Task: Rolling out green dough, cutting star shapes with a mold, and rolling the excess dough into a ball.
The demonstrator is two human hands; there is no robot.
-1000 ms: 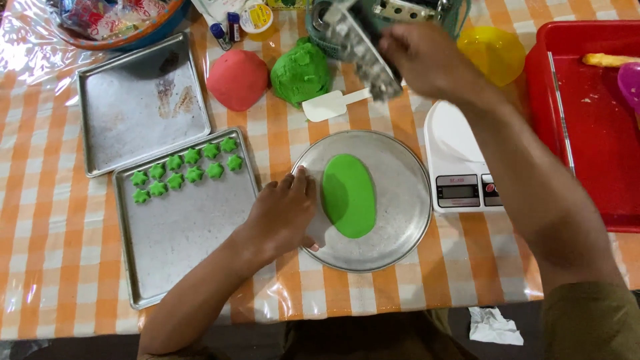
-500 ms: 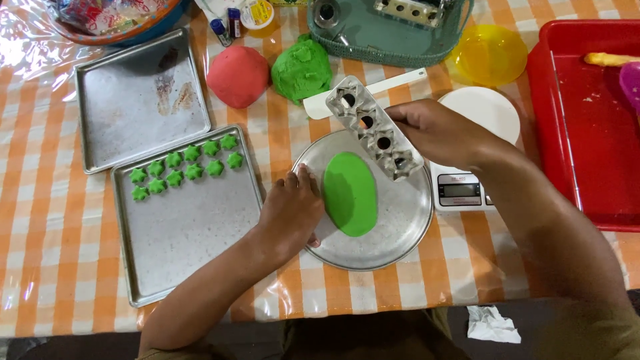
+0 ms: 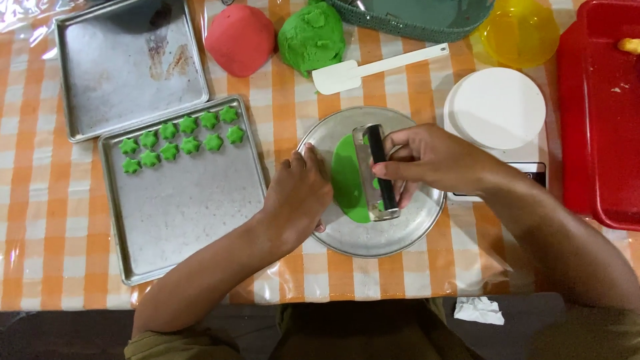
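Both hands work over a round metal plate [image 3: 400,233] on the checked surface [image 3: 40,220]. Right hand [image 3: 433,160] grips a long metal cutter [image 3: 375,172] with a black handle, fingers closed round its top edge, and holds it lengthwise on a flat oval of green dough [image 3: 347,180] lying in the plate's left half. Left hand [image 3: 297,193] rests on the plate's left rim with fingers loosely curled, grasping nothing, just beside the dough.

Left of the plate sits a baking tray [image 3: 193,220] with two rows of small green stars [image 3: 180,141] in its upper corner. A second, bare tray [image 3: 127,73] lies above it. Beyond the plate are a red dough ball [image 3: 241,39], a green dough ball [image 3: 312,37] touching it, and a white spatula [image 3: 373,69]. A white scale [image 3: 497,110] stands right of the plate, partly under the right wrist, with a red tray [image 3: 593,133] at the far right and a yellow bowl [image 3: 520,32] above.
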